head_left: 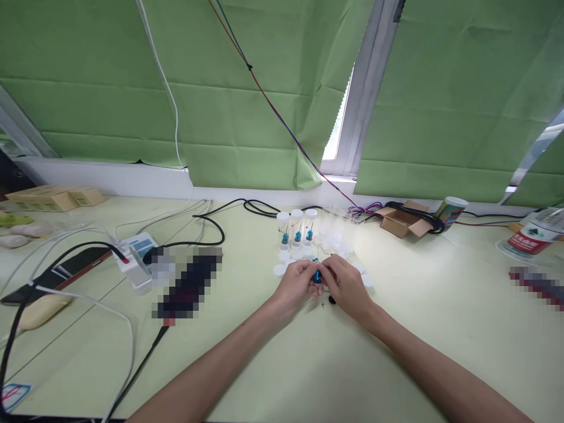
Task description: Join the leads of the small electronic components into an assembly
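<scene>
Pinching a small blue cylindrical component between the fingertips of both hands, a person works at a pale green tabletop, just right of frame centre. The left hand curls its fingers around the part from the left; the right hand closes on it from the right, so both are clenched on the same piece, held just above the table surface. Whether thin wire leads run from the part cannot be told at this size.

Just above the hands, three clear plastic vials with white caps stand upright in a row, each with a small blue part inside. To their right a cluster of empty clear vials stands uncapped, and loose white round lids lie scattered about the hands. A small dark speck rests on the table under the right hand.

By the look of the filled row, the step in hand is readying one more blue part for a vial; the next move would seem to call for a steady drop into a narrow mouth, then a lid.

At centre left lies a white power strip with black cables; at right, a small open cardboard box.
</scene>
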{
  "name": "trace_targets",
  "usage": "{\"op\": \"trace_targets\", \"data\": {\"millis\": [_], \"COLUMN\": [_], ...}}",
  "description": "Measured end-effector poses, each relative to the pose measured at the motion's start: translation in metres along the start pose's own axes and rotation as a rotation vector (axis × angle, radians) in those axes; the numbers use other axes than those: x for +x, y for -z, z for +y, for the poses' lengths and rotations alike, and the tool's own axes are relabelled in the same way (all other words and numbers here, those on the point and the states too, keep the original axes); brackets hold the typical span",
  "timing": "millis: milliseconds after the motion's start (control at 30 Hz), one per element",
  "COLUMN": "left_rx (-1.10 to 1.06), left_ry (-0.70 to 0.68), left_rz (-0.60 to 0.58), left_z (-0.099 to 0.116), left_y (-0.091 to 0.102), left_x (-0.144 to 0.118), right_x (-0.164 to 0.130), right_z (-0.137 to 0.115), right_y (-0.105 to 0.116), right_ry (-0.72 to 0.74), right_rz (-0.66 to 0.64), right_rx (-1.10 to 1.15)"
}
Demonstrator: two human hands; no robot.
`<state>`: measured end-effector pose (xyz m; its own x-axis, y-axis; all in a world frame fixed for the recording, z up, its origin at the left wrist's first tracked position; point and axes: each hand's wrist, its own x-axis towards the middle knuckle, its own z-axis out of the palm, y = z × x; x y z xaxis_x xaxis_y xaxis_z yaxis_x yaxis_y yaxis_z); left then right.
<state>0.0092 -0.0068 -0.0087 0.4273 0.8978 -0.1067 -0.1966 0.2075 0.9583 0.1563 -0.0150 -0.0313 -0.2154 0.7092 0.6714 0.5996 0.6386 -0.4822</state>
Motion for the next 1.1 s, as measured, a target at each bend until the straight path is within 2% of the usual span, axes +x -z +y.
{"op": "trace_targets", "data": {"millis": [300, 533, 1100], "left_rx": [-0.085, -0.199, -0.316], "left_ry": [-0.008, 0.037, 0.050], "left_rz": [0.015, 0.046, 0.047], "left_z": [0.0002, -0.0002, -0.0072], "left_y": [-0.0025, -0.0068, -0.0051], "left_x": [-0.0002, -0.0015, 0.0012], "right_x": [0.0007, 0.0004, 0.0009], "right_z": [0.0015, -0.0003, -0.0015], "right_y": [0.0007, 0.0010, -0.0001], "right_ry": [0.005, -0.012, -0.039], "right_rz": [-0.059, -0.066, -0.060], "right_rx": [-0.049, -0.039, -0.045]}}
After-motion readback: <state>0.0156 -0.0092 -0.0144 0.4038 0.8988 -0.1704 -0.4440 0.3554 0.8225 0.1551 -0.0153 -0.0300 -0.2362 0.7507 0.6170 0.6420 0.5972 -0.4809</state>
